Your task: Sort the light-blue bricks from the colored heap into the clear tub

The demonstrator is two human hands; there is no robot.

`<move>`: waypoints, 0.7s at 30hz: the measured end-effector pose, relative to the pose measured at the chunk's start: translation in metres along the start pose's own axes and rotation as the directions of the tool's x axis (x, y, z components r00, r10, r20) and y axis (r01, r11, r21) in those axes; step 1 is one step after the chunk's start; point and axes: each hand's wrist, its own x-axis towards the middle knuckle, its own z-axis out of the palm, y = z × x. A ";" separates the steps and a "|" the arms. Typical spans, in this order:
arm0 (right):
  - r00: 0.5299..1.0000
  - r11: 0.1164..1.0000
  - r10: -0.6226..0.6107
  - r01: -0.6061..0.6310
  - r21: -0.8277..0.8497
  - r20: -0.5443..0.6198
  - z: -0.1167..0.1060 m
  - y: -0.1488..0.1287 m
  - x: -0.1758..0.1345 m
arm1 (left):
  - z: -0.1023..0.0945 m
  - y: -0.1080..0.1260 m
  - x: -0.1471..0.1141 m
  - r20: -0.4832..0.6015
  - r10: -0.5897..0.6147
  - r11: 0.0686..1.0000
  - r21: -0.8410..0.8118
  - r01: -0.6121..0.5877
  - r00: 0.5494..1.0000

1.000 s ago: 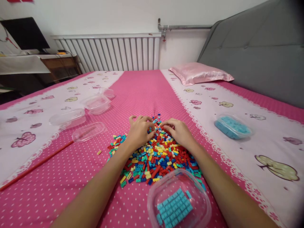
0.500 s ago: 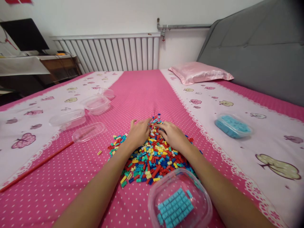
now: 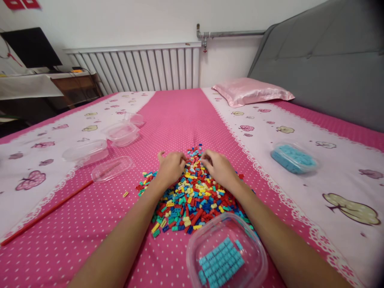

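Here, bricks (image 3: 196, 196), any lettering illegible

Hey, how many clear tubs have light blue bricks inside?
2: the near tub, just this side of the mixed brick pile, and the right-hand tub, on the bedspread's pale strip. None seems hidden.

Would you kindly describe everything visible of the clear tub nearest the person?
The tub looks like clear plastic, with rounded corners and no lid visible. It sits on the pink dotted bedspread, its near edge cut off by the picture. Inside, light-blue bricks lie in close rows, slanting up to the right. In view, its far rim overlaps the pile of mixed bricks; whether they touch is unclear. The left hand and right hand are beyond it, not touching it.
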 end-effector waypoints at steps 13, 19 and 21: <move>0.953 0.757 0.304 -0.234 0.611 -0.011 -0.007 0.014 0.009 | -0.008 -0.015 0.006 -0.074 -0.067 0.996 -0.071 0.062 0.995; 0.939 0.595 0.339 -0.253 0.763 0.047 -0.017 0.015 0.011 | -0.019 -0.003 0.017 0.005 -0.078 0.997 -0.003 0.078 0.997; 0.938 0.557 0.342 -0.247 0.793 0.052 -0.021 0.014 0.011 | -0.016 0.006 0.029 0.076 -0.061 0.998 0.031 0.058 0.995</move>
